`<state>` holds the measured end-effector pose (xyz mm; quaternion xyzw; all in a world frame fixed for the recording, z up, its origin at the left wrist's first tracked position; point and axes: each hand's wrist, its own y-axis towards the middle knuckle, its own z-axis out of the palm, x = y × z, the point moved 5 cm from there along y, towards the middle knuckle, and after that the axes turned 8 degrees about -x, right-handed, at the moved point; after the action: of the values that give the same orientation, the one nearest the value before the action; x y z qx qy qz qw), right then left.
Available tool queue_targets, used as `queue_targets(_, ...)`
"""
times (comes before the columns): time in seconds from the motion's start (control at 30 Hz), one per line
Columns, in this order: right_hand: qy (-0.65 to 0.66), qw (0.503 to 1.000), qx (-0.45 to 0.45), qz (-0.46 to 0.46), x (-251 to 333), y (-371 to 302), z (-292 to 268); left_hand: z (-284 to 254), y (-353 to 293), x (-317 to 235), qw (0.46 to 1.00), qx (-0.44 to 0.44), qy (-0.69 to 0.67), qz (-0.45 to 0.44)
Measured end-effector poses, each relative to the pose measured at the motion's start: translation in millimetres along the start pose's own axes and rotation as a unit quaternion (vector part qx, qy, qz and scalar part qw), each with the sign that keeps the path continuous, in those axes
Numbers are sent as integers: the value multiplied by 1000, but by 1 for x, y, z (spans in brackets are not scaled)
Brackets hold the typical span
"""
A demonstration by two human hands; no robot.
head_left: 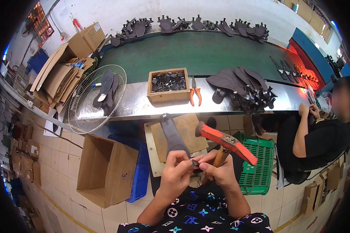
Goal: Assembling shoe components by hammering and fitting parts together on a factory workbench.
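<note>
In front of my chest, my left hand (174,174) is closed, its thumb and fingers pinching a small dark piece (195,163). My right hand (219,170) meets it there, fingertips at the same piece. The wooden handle of a hammer (221,156) is tucked in the right hand, its red head (231,144) sticking up above the fingers. Just beyond my left hand lies a dark grey shoe sole (174,136), long and narrow, on a wooden board (194,136). The sole's near end is partly hidden by my fingers.
Across the steel bench edge stand a wire basket (78,109) with soles, a wooden box (167,99) of small dark parts, orange-handled pliers (195,93) and a pile of soles (237,83). A carton (105,171) and green crate (256,167) flank me. A co-worker (315,143) sits right.
</note>
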<state>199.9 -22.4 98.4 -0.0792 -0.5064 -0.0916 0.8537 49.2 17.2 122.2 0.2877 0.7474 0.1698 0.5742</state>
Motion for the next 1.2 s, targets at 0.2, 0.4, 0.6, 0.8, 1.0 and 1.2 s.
queue_targets(0.2, -59, 997, -13, 40, -15, 4, 2, -3, 9, 8, 995, 68, 54, -52)
queue_targets(0.4, -95, 995, -28, -11, -32, 17, -2, -6, 5, 20, 989, 94, 83, -74)
queue_targets(0.6, -110, 987, -63, -94, -19, 28, -26, -19, 47, 104, 980, -59, 181, -51)
queue_targets(0.8, -162, 986, -4, -26, -13, 47, -29, 3, 88, 173, 991, 29, 86, -94)
queue_targets(1.0, -231, 962, -20, -142, -14, 71, -27, 8, 61, 159, 987, 10, 5, -162)
queue_targets(1.2, -265, 946, -7, -188, -19, 101, -11, -2, 47, 142, 993, -8, 85, -78)
